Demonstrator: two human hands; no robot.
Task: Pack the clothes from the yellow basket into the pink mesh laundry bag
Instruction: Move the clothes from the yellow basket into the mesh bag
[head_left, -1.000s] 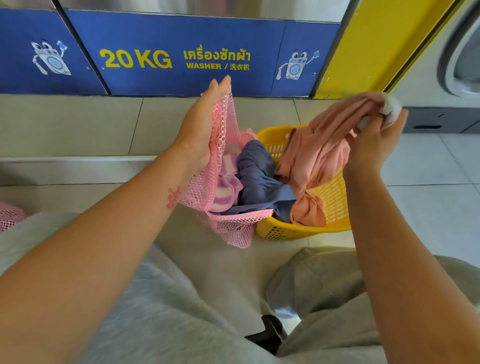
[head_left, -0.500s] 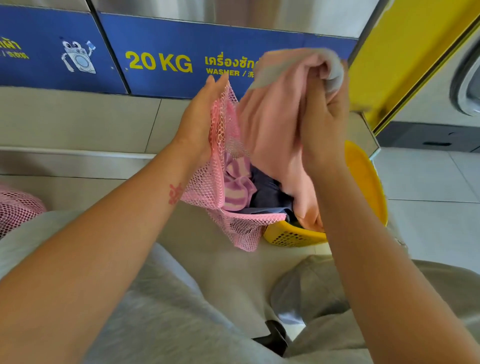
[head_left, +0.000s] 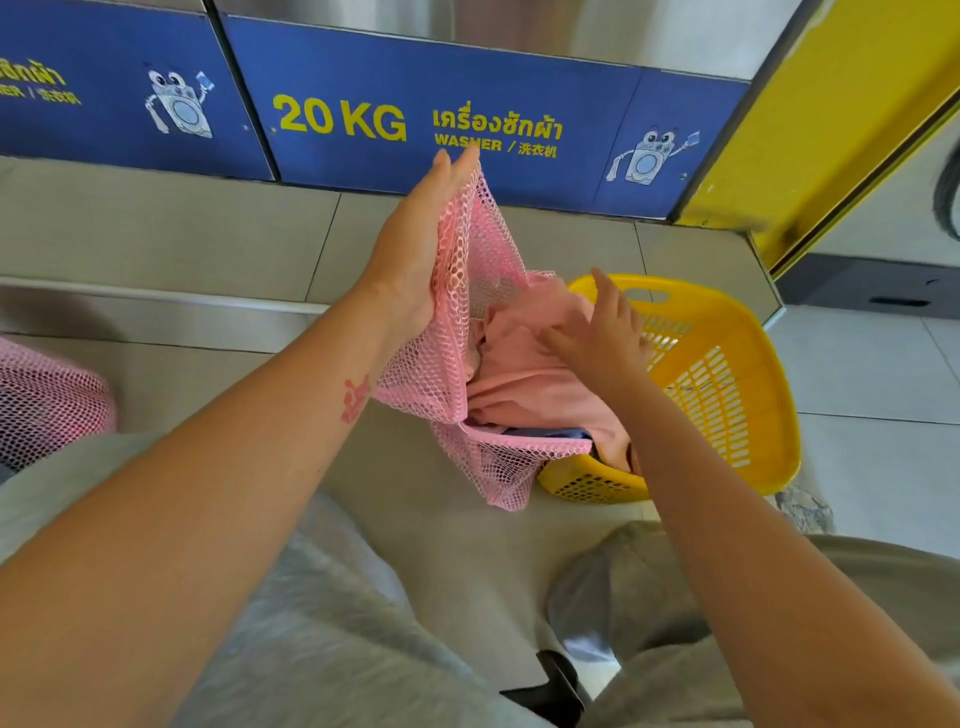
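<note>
Both your hands are busy at frame centre: your left hand (head_left: 415, 260) clamps the rim of the pink mesh laundry bag (head_left: 462, 322), lifting it open, while your right hand (head_left: 597, 338), fingers spread, presses the soft pink cotton garment (head_left: 524, 379) into the mouth. Push deep past the rim, keeping it raised. Right of them, the yellow slotted plastic basket (head_left: 727, 384) leaves open room for withdrawing.

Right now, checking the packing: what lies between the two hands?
In the head view, the pink mesh bag wall and pink garment lie between left hand and right hand.
</note>
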